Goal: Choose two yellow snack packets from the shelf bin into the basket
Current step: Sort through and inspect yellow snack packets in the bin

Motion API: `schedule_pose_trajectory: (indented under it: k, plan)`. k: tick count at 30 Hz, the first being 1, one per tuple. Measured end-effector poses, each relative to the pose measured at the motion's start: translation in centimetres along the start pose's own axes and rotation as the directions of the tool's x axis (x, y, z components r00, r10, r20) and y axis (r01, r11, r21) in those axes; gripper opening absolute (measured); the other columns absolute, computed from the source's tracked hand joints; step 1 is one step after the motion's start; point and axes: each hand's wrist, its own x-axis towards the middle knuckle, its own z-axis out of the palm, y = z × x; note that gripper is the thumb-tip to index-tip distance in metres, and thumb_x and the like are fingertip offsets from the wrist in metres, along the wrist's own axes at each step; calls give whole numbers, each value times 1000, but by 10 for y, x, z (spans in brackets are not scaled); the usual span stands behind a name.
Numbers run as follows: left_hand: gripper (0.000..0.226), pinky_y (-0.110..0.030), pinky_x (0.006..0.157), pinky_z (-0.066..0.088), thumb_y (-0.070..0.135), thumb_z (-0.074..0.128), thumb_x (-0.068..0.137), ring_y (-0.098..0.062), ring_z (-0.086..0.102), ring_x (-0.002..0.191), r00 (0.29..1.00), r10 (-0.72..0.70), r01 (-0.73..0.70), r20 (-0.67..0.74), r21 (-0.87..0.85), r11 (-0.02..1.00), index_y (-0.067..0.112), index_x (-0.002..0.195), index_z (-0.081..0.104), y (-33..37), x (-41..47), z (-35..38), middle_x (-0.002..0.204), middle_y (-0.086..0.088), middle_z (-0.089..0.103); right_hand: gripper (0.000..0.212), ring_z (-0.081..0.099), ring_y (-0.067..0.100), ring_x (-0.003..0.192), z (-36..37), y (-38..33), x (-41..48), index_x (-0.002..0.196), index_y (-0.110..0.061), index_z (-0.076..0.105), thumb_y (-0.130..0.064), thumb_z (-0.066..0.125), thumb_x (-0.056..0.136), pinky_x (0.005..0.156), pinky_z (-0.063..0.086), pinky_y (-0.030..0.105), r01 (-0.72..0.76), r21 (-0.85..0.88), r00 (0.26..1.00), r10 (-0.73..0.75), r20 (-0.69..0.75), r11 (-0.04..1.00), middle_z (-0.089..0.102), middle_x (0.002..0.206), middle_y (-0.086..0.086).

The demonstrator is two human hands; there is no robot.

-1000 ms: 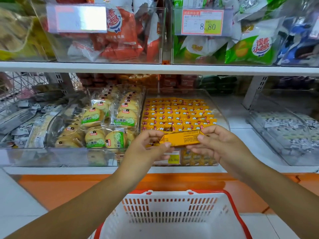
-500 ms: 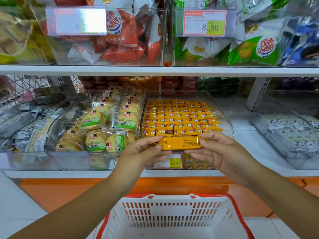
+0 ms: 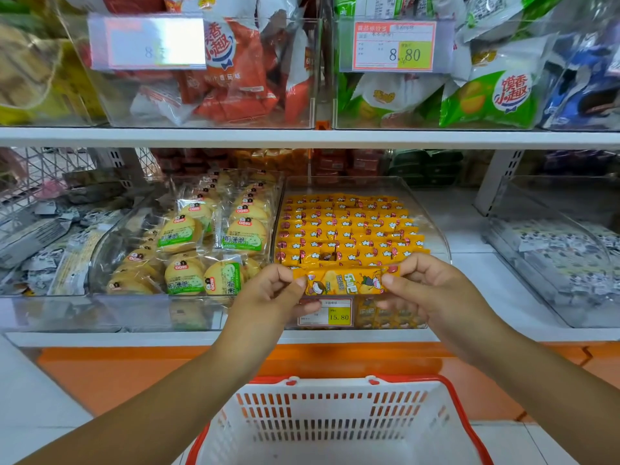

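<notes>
A long yellow snack packet with cartoon print is held level in front of the clear shelf bin. My left hand pinches its left end and my right hand pinches its right end. Inside the bin lie rows of several more yellow packets. The white basket with a red rim sits below my hands, and no packet shows inside it.
A bin of round green-labelled biscuits stands left of the yellow one. A price tag reading 15.80 hangs on the bin front. A bin of grey-white packets is at the right. The upper shelf carries bagged snacks.
The packet has turned in my hands from its plain side to its printed face. Both hands stayed in front of the bin, holding its ends.
</notes>
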Motion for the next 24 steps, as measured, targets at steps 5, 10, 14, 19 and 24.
schedule_pose_trajectory:
  k: [5, 10, 14, 19, 24]
  plan:
    - [9, -29, 65, 61, 16, 67, 88, -23, 75, 81, 1000, 24, -25, -12, -67, 997, 22, 94, 64, 7, -3, 2, 86, -5, 76, 13, 75, 34, 77, 4, -1, -1, 94, -10, 56, -4, 66, 90, 43, 47, 14, 27, 33, 999, -26, -21, 999, 75, 84, 5]
    - [13, -26, 64, 61, 23, 67, 87, -25, 76, 80, 998, 26, -26, -54, -4, 1000, 22, 97, 75, 6, -2, 0, 85, -7, 77, 23, 75, 30, 86, 5, 4, 0, 100, -11, 66, -25, 69, 82, 67, 60, 25, 13, -33, 1000, -13, 26, 999, 77, 93, 8]
    - [36, -24, 68, 59, 23, 74, 72, -23, 75, 91, 1000, 22, -21, 20, -51, 998, 13, 106, 71, 9, 0, -4, 101, -7, 77, 46, 75, 27, 88, 4, 4, 1, 108, -14, 62, -29, 76, 67, 72, 58, 25, 3, -48, 998, 0, 61, 999, 76, 102, 6]
    - [30, -22, 69, 59, 12, 73, 71, -26, 75, 89, 999, 12, -9, 31, -98, 995, 10, 101, 72, 9, 0, -5, 98, -10, 77, 40, 75, 27, 87, 2, 4, 1, 108, -12, 64, -21, 74, 70, 67, 57, 20, -1, 17, 998, 0, 63, 1000, 77, 98, 12]
    - [25, -20, 69, 59, 17, 69, 74, -26, 75, 92, 999, -6, 13, 53, -137, 991, 13, 97, 77, 11, 1, -6, 97, -15, 76, 31, 75, 33, 90, 1, 1, 4, 104, -4, 65, -13, 69, 75, 67, 60, 23, -18, 206, 998, 7, 54, 978, 74, 98, 22]
